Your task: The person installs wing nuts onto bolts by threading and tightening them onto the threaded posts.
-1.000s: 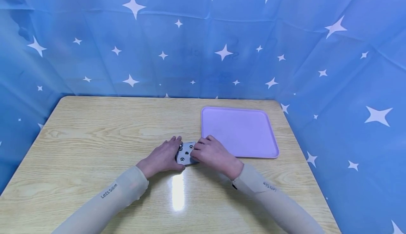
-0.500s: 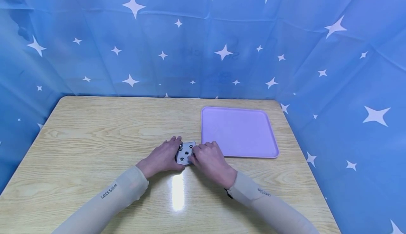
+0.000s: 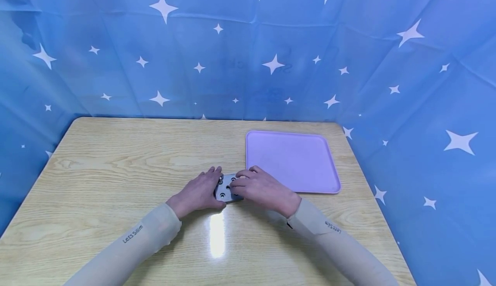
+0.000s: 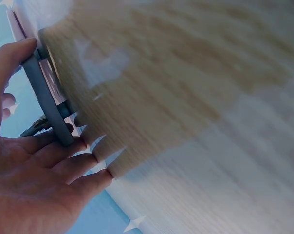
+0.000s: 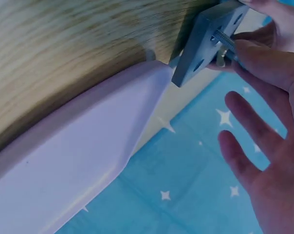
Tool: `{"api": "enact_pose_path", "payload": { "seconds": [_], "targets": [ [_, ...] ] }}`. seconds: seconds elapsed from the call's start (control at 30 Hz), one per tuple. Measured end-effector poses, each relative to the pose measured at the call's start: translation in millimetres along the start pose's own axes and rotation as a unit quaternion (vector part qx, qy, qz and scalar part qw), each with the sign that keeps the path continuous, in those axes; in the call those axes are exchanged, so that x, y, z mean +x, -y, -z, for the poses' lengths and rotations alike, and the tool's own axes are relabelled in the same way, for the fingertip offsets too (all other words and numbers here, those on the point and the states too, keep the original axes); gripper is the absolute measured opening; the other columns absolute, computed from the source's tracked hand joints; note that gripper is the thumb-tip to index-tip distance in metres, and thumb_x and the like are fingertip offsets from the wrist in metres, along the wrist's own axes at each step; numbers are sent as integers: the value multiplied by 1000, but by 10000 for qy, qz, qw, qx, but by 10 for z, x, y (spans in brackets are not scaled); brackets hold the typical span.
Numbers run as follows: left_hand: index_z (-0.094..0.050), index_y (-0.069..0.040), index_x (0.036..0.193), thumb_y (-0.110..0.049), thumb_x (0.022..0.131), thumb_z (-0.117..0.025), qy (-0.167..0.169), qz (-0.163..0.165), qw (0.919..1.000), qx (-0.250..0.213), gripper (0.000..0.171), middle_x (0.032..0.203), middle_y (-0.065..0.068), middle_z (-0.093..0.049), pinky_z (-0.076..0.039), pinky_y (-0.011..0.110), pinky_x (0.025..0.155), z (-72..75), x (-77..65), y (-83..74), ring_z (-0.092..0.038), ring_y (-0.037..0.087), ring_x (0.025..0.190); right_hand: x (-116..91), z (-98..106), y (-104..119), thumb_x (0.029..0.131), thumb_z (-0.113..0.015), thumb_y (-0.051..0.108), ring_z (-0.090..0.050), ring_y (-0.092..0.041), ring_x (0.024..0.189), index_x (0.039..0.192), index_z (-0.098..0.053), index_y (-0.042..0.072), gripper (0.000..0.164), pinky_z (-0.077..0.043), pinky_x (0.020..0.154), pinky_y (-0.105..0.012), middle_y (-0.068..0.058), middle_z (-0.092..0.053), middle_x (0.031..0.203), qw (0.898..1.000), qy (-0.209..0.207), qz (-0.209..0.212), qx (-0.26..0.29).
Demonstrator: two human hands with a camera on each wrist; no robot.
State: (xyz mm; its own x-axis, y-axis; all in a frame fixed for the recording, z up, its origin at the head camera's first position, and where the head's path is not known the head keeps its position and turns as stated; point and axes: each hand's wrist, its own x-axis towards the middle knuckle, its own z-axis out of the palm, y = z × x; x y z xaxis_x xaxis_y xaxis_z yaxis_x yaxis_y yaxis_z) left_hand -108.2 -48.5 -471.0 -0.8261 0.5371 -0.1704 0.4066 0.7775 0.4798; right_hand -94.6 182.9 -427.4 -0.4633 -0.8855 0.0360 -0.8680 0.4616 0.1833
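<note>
A grey metal plate (image 3: 223, 189) with several round holes lies level, a little above the tabletop on short dark feet, in the middle of the table. My left hand (image 3: 199, 192) grips it from the left, thumb on the near edge and fingers at the far edge. In the left wrist view, a threaded bolt (image 4: 34, 127) sticks up from the plate near those fingers. My right hand (image 3: 265, 190) is over the plate's right side. Its thumb and forefinger pinch a threaded screw (image 5: 223, 39) standing in a hole, the other fingers spread. From the head, this screw is hidden.
A shallow lilac tray (image 3: 292, 162) lies just behind and right of the plate, close to my right hand. Beneath everything is a wood-grain table (image 3: 128, 161). A blue curtain (image 3: 232, 40) with white stars hangs along the back and sides.
My right hand rolled inward over the screw half a second ago and has turned back outward now. My left hand and the plate keep their place.
</note>
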Motion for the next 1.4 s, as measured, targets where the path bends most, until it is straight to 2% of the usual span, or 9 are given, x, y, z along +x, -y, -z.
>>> {"api": "enact_pose_path", "payload": {
  "seconds": [0.37,0.5,0.7,0.77,0.83,0.93,1.03,1.2,1.4],
  "targets": [
    [-42,7,153,-44,76,-88,-25,10,10000,3,103,160,26,-39,-35,56,120,-11,2,4,-35,42,149,53,-106,74,89,-78,20,-63,-14,92,94,-75,24,6,-48,78,-31,11,-73,97,9967,-573,-436,-372],
    [-42,7,153,-43,77,-88,-17,11,10000,-36,103,160,26,-38,-33,55,121,-9,-2,2,-34,41,150,94,-143,152,94,-77,25,-61,-16,76,90,-74,18,9,-45,64,-30,5,-72,86,9924,-685,-1025,10],
    [-41,7,153,-43,77,-88,5,16,10000,-42,103,161,27,-37,-35,57,119,-1,-8,-2,-34,42,150,134,-197,263,93,-76,20,-55,-15,56,75,-64,14,22,-43,50,-29,3,-63,67,9739,-1017,-1881,762],
    [-42,8,152,-44,77,-88,-15,-11,10000,-8,103,160,27,-37,-35,57,119,2,-9,-3,-35,43,149,128,-197,275,95,-76,25,-55,-14,57,77,-64,14,24,-44,51,-29,3,-62,67,9711,-946,-2002,895],
    [-42,8,152,-45,77,-88,-38,-49,10000,34,103,159,28,-38,-36,57,119,3,-10,-3,-36,43,148,109,-176,264,96,-74,37,-58,-15,64,90,-70,12,27,-46,57,-29,2,-68,75,9699,-716,-2097,1006],
    [-41,8,152,-45,77,-88,-57,-82,9999,39,104,159,29,-39,-37,58,118,7,-12,-4,-37,44,148,66,-106,195,91,-75,52,-65,-18,88,122,-70,11,52,-52,75,-34,-1,-74,102,9760,-241,-1916,1004],
    [-41,8,153,-45,77,-88,-35,-62,10000,27,104,159,28,-39,-37,58,118,13,-12,-3,-37,44,148,22,-25,93,90,-80,44,-61,-19,116,140,-63,18,58,-51,91,-40,2,-69,129,9884,112,-1268,828],
    [-41,8,153,-44,77,-88,32,13,10000,40,104,159,28,-39,-37,57,118,20,-4,-4,-36,42,149,-16,35,-14,92,-80,17,-57,-16,127,131,-69,25,41,-49,95,-40,11,-66,135,9987,121,-248,436],
    [-41,6,153,-45,77,-88,28,49,10000,48,103,160,27,-39,-40,59,115,20,-4,-11,-38,43,148,-10,24,-20,92,-78,13,-60,-14,122,123,-74,25,33,-48,97,-40,14,-70,127,9994,48,-177,298]
  ]
}}
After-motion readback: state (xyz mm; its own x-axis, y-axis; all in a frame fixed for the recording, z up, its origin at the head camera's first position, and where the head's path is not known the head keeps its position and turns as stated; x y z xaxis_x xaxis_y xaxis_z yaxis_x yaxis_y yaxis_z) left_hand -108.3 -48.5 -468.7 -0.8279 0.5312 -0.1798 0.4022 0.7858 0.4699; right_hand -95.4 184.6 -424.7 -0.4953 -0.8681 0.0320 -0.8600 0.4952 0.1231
